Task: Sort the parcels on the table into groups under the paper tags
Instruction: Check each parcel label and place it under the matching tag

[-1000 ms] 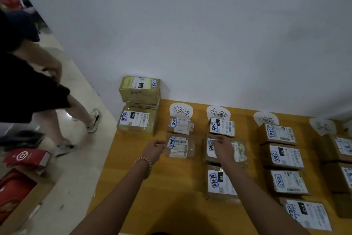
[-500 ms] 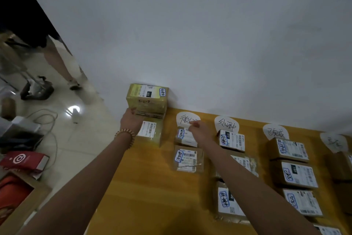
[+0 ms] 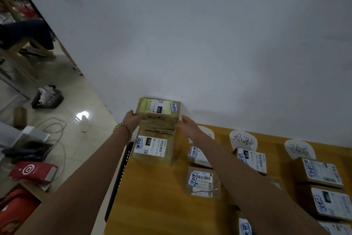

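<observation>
At the table (image 3: 152,200) corner, left hand (image 3: 133,118) seemingly gripping top parcel (image 3: 159,110), right hand (image 3: 187,123) flat against its side.

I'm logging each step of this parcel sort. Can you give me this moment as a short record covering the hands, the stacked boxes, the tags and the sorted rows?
left hand: grips the left side of the top box
right hand: fingers straight, pressed against that box's right side
top box: above the lower box; cannot tell whether it is lifted clear
stack location: far left corner of the table, against the wall
paper tags: along the table's far edge, one partly hidden by the right arm
sorted parcels: lie in columns under the tags
</observation>
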